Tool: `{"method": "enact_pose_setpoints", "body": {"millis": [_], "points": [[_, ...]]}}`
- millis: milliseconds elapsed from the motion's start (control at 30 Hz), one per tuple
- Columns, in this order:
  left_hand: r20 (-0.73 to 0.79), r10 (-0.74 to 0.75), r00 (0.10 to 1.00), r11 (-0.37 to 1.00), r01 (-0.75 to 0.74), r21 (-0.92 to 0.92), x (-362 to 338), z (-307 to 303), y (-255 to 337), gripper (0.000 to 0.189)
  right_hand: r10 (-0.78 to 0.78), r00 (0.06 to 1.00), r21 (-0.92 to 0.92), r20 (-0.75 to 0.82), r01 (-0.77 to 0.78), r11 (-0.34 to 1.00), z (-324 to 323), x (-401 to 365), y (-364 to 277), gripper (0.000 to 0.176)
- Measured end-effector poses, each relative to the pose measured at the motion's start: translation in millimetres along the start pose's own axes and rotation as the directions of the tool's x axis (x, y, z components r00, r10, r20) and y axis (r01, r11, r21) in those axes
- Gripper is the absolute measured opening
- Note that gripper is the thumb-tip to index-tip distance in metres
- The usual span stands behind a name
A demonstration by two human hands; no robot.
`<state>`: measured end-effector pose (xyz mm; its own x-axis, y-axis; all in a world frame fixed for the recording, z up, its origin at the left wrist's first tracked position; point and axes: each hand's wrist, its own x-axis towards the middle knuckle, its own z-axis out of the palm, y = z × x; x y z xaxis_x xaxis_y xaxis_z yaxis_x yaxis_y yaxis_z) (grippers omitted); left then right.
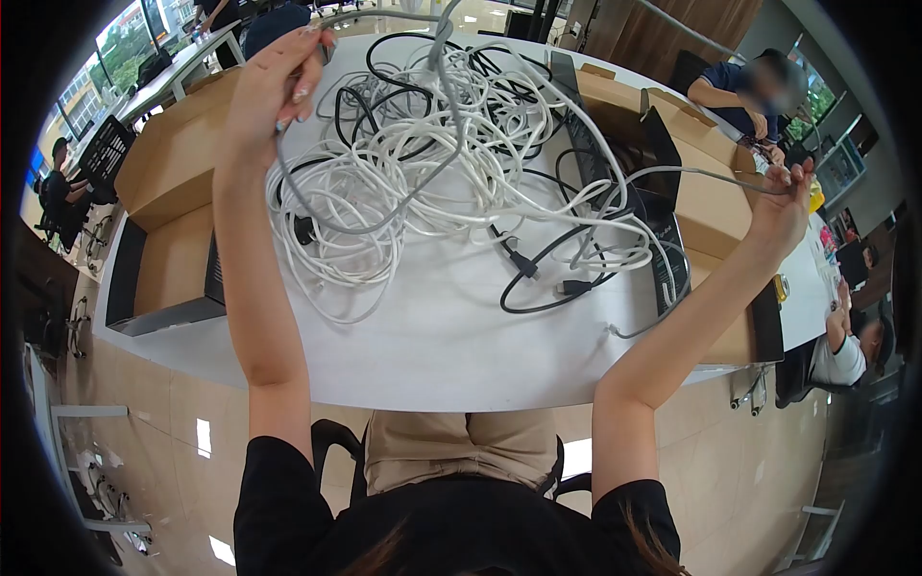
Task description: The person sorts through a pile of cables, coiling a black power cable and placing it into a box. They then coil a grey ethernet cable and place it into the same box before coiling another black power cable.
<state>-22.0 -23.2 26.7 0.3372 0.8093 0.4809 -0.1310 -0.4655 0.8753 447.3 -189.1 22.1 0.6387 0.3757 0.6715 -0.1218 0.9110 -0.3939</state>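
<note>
A large tangle of white, grey and black cables (451, 173) covers the back and middle of the white table (451, 360). My left hand (279, 82) is raised at its back left, fingers closed on a grey cable (384, 15) that loops down over the pile. Out to the right, my right hand (789, 197) pinches a grey cable (696, 171) running back toward the tangle. Two black connectors (523, 264) lie on the tabletop at the pile's front right.
An open cardboard box (168, 254) stands at the left. More open boxes (711, 211) line the right side, with a black keyboard-like strip (663, 230) beside them. A person (735, 91) sits beyond the right boxes, and another person (836, 355) is farther right.
</note>
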Motion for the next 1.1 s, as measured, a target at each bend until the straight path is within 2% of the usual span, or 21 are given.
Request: {"method": "enact_pose_setpoints", "body": {"millis": [67,100,133,233,267,367,400,467,533,633,667,767,867,967,1067,1100], "points": [[-0.029,-0.007,1.0,1.0,0.007,-0.007,-1,13,1,0.032,0.054,0.998,-0.011,0.033,-0.054,0.998,17,-2,12,0.021],[0.004,0.01,1.0,1.0,-0.01,0.02,-2,19,2,0.032,0.081,0.995,-0.018,0.05,-0.081,0.997,23,-1,16,0.021],[0.036,0.026,0.999,0.999,-0.027,0.046,-3,23,2,0.032,0.157,0.952,-0.01,0.262,-0.159,0.987,26,-4,18,0.021],[0.115,0.065,0.991,0.988,-0.08,0.133,-4,33,-5,0.032,0.142,0.977,-0.255,0.158,-0.098,0.962,60,-22,29,0.022],[0.116,0.061,0.991,0.986,-0.078,0.146,-5,38,-7,0.032,0.234,0.925,-0.322,0.3,-0.132,0.937,62,-23,28,0.024],[0.137,0.037,0.99,0.989,-0.056,0.136,-6,46,-12,0.031,0.292,0.87,-0.564,0.396,-0.021,0.826,92,-43,32,0.024],[0.136,0.022,0.99,0.99,-0.041,0.133,-6,49,-12,0.031,0.345,0.856,-0.676,0.385,0.006,0.737,101,-46,33,0.023],[0.147,0.018,0.989,0.992,-0.035,0.12,-7,54,-12,0.031,0.191,0.912,-0.785,0.362,0.188,0.59,111,-52,45,0.023],[0.17,0.036,0.985,0.993,-0.054,0.101,-9,60,-12,0.031,0.038,0.929,-0.857,0.367,0.322,0.403,124,-62,49,0.023],[0.219,0.007,0.976,0.995,-0.028,0.094,-13,69,-7,0.03,-0.046,0.842,-0.671,0.538,0.46,0.581,145,-74,56,0.021],[0.247,-0.012,0.969,0.994,-0.016,0.111,-15,72,-5,0.03,0.075,0.858,-0.663,0.509,0.335,0.67,155,-86,56,0.019],[0.32,-0.061,0.945,0.988,0.012,0.153,-24,85,0,0.029,0.131,0.723,-0.636,0.678,0.489,0.597,171,-107,65,0.016],[0.367,-0.085,0.926,0.987,0.027,0.161,-27,92,-3,0.028,0.088,0.552,-0.557,0.829,0.801,0.221,166,-115,80,0.011],[0.399,-0.101,0.911,0.989,0.05,0.137,-25,93,-9,0.028,0.277,0.524,-0.591,0.805,0.746,0.306,164,-109,78,0.007],[0.371,-0.109,0.922,0.991,0.072,0.113,-20,92,-14,0.028,0.14,0.495,-0.515,0.857,0.82,0.252,157,-105,80,0.008],[0.356,-0.117,0.927,0.99,0.08,0.117,-19,91,-14,0.028,0.168,0.513,-0.54,0.842,0.805,0.244,156,-103,78,0.011]]}}
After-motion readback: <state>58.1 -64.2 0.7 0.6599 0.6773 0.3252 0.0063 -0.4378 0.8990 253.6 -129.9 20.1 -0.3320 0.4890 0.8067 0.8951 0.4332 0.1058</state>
